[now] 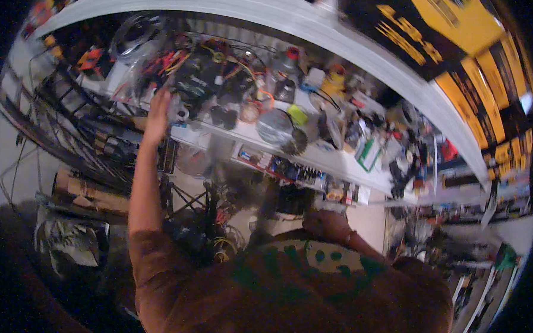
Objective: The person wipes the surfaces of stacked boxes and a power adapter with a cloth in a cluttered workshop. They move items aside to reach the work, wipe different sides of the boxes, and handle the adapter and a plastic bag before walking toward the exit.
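My left hand (158, 112) reaches out to the front edge of a cluttered white shelf (311, 154). Its fingers are blurred, and whether they grip anything does not show. Right beside it are a small grey-and-white round part (181, 114) and a clear plastic bag (138, 78). Farther in is a dark heap of gear and cables (196, 81). My right hand (324, 225) is bent in front of my chest, in shadow, with its fingers curled. What it may hold is hidden in the dark.
Spools, among them a wrapped clear one (275, 126), bottles and a yellow-green block (297, 114) crowd the shelf. Above runs a white shelf beam (273, 10) with yellow-and-black boxes (483, 100). Black metal racks (85, 127) and a cardboard box (91, 192) stand at left.
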`<state>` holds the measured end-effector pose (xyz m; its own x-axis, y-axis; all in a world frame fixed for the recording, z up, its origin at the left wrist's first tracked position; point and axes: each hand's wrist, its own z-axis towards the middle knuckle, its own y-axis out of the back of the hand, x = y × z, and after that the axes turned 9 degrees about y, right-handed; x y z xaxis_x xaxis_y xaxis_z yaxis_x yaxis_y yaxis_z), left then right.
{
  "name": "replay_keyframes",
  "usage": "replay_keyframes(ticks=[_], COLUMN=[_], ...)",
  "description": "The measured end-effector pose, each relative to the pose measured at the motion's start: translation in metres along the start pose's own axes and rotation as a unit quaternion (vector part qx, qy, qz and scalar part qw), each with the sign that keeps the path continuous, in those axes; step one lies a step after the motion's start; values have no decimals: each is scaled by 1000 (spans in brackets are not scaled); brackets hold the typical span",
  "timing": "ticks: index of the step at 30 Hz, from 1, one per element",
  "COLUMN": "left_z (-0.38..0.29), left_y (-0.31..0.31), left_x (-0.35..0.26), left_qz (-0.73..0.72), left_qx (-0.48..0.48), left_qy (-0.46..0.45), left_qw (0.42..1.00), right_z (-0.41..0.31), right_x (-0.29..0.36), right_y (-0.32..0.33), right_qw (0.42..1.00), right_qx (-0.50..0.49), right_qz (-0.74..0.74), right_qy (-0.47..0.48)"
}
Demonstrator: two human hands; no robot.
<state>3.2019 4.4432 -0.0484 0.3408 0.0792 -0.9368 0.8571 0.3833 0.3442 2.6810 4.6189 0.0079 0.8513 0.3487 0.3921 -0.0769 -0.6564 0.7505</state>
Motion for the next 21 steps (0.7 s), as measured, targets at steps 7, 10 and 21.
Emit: replay_keyframes(ticks=[7,10,21], left_z=[-204,-281,-349], left_y=[-111,-179,-273], left_x=[55,70,-128], left_qz=[50,-86,-267], left_qx=[65,72,465], left_qy=[116,266,340], left_qw=[990,957,772], right_z=[-20,-40,-128], right_x=[-12,-18,-118], right_y=[-21,-29,-41], right_qw=[972,950,263], right_qx=[-191,-247,-365], right_qz=[130,189,888], right_qy=[48,-13,101])
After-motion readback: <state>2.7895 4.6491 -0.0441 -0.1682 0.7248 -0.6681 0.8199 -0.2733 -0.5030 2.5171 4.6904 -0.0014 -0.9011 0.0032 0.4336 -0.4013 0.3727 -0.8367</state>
